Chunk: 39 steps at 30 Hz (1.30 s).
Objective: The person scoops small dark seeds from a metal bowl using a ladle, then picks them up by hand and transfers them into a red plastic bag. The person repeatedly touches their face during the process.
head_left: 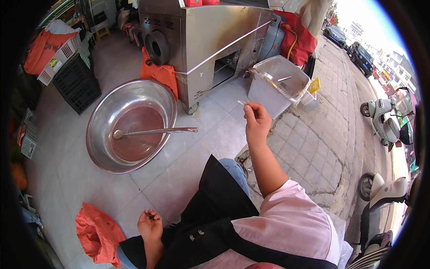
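Note:
My right hand, raised in front of me, pinches a small, thin whitish loop between thumb and fingertips. The loop's material is too small to tell. Low and nearer my body, my left hand is turned palm up with its fingers curled over a small dark object, too small to name. A large stainless steel basin sits on the floor ahead of me to the left. Resting across its rim is a long-handled metal ladle, its round end inside the basin.
A steel cabinet on casters stands ahead, beside a gas cylinder and a grimy white plastic bin. Red plastic bags lie at left. Black crates are further left. Scooters and cars line the street at right.

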Tool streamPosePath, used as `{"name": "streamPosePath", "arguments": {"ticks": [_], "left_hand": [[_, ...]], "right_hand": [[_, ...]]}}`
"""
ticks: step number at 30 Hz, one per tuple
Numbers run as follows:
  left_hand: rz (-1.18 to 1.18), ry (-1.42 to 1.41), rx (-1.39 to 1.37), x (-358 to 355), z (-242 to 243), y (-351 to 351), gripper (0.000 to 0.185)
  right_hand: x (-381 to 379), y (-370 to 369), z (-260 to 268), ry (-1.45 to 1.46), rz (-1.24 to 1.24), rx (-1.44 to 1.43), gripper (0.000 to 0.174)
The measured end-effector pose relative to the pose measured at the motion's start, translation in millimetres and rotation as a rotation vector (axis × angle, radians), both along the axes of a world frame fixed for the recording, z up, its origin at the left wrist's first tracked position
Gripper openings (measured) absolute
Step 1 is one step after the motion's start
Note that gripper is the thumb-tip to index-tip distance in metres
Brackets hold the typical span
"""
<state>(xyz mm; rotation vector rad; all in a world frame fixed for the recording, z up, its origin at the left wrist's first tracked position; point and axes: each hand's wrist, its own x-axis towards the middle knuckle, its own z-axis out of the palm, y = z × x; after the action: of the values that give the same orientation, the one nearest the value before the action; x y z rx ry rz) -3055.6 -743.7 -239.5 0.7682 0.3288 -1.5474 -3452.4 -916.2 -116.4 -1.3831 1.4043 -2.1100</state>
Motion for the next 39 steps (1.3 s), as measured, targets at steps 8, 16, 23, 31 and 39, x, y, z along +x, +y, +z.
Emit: {"name": "streamPosePath", "arguments": {"ticks": [8, 16, 23, 31, 39], "left_hand": [[0.037, 0.182, -0.135, 1, 36, -6, 0.019], [-0.009, 0.136, -0.393, -11, 74, -11, 0.022], [-0.005, 0.027, -0.326, -3, 80, -3, 0.024], [0.006, 0.111, -0.455, 0, 87, -7, 0.024], [0.138, 0.184, -0.574, 9, 107, -7, 0.027]], "right_hand": [[-83, 13, -147, 0.455, -0.347, 0.918, 0.037], [60, 60, 77, 0.064, 1.135, 0.085, 0.014], [146, 89, 142, -0.203, 1.893, -0.563, 0.021], [114, 80, 130, 0.042, 1.910, -0.284, 0.018], [-23, 12, -40, 0.463, -0.156, 0.458, 0.028]]}}
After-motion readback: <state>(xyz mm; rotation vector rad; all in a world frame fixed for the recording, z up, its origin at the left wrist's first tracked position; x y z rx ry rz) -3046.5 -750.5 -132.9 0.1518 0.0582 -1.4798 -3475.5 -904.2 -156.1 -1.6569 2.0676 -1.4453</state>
